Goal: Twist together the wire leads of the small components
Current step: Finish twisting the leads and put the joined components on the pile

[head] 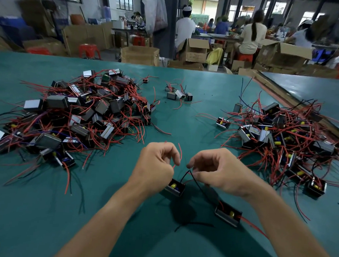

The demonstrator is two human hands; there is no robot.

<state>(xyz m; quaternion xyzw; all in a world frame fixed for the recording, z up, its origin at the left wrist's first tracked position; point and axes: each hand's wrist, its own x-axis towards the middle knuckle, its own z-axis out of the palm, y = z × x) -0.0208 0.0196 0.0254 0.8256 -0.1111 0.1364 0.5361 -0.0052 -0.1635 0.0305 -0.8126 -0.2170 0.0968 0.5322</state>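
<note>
My left hand (155, 165) is curled, pinching a thin red lead (180, 155) that loops up beside its fingers. Under that hand hangs a small black box component (175, 187) with a yellow part inside. My right hand (218, 170) pinches the black leads (189, 173) where two of them meet between my hands. One black lead runs down to a second small black component (227, 213), which lies on the green table (36, 209) below my right wrist with a red lead trailing right.
A large heap of components with red wires (74, 112) lies at the left, another heap (281, 137) at the right, and a few components (179, 94) sit at the middle back. Cardboard boxes, red stools and seated people fill the room behind the table.
</note>
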